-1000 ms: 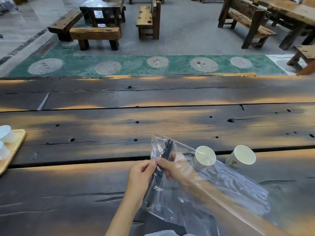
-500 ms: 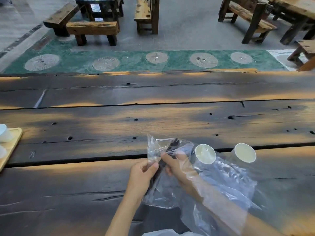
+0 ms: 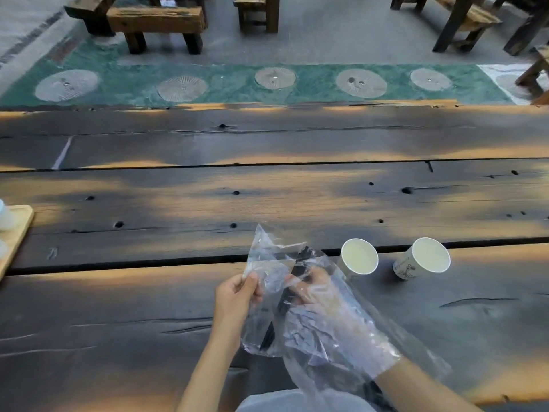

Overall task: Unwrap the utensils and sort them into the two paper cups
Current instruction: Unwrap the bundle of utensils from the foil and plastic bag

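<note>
I see my left hand (image 3: pixel 236 295) has shifted its pinch from the black utensils (image 3: pixel 289 288) to the plastic bag's (image 3: pixel 323 319) left edge, pulling it out toward the table's left side. My right hand (image 3: pixel 315 288) has gone deeper into the bag, which now reaches down that forearm.

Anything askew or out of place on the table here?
Nothing stands out: both white paper cups stand upright and empty, while the black utensils remain inside the clear plastic bag.
</note>
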